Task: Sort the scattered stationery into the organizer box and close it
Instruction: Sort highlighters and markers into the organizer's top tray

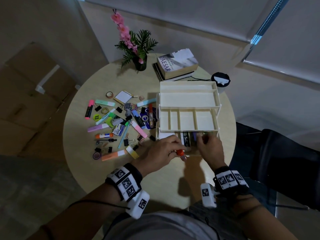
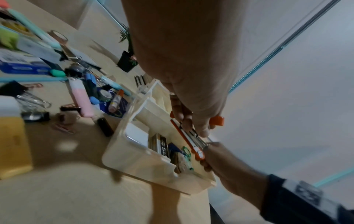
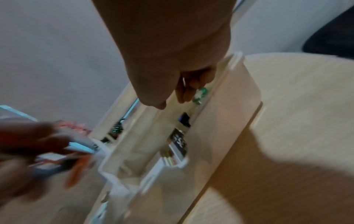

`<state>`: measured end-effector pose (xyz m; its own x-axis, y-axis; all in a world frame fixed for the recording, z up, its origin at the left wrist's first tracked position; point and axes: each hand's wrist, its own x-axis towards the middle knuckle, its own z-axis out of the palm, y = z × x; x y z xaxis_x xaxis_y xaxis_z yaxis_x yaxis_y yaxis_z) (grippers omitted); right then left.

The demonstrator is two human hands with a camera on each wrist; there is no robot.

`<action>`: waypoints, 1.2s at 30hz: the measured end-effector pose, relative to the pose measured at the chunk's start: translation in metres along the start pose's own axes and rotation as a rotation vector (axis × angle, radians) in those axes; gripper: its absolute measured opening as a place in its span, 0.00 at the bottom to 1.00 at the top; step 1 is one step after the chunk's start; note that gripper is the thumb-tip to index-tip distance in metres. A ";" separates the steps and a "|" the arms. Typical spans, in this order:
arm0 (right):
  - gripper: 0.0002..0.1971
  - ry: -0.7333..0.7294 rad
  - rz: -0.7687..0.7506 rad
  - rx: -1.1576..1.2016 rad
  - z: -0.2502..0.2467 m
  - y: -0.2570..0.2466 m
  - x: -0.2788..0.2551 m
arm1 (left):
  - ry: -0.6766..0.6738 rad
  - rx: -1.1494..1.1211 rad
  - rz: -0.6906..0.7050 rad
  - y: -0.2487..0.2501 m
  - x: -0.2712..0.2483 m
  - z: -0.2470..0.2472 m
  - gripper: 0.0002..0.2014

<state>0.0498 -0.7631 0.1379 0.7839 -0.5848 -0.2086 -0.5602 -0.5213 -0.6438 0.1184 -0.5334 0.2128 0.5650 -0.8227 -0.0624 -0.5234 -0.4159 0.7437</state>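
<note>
On the left of the round worktop point(image 1: 83, 170) we see the scattered stationery: a pink highlighter point(image 1: 89, 109), a glue stick point(image 1: 104, 135), binder clips and tape rolls, all lying well apart from our hands. A vase of pink flowers point(image 1: 136, 49) stands at the far edge, with stacked books point(image 1: 176, 64) just beside it. Moving right, our left hand point(image 1: 160, 152) grips an orange stapler point(image 2: 188, 138), its fingers point(image 2: 182, 116) curled round the body, and holds it over the near edge of the organizer box point(image 1: 187, 108). The box stands open, its tiered trays point(image 1: 188, 99) stepped back towards the books. In the bottom compartment lie a staple pack point(image 2: 161, 146) and green scissors point(image 2: 186, 153). Furthest right, our right hand point(image 1: 209, 146) reaches into that compartment, its fingers point(image 3: 184, 92) bent down near the scissors; we cannot tell whether they hold anything.
</note>
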 end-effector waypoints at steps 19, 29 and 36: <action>0.16 -0.086 -0.257 0.082 -0.063 0.011 -0.036 | 0.071 0.118 -0.025 -0.013 0.055 0.079 0.11; 0.27 -0.040 -0.169 -0.043 -0.037 -0.002 -0.014 | -0.353 0.671 -0.042 -0.050 0.055 0.083 0.33; 0.31 -0.026 -0.142 -0.134 -0.013 -0.014 -0.007 | -0.262 0.697 -0.070 -0.048 0.048 0.082 0.32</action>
<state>0.0489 -0.7599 0.1580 0.8630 -0.4846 -0.1428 -0.4731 -0.6760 -0.5650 0.1188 -0.5845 0.1194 0.4868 -0.8145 -0.3157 -0.8241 -0.5481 0.1432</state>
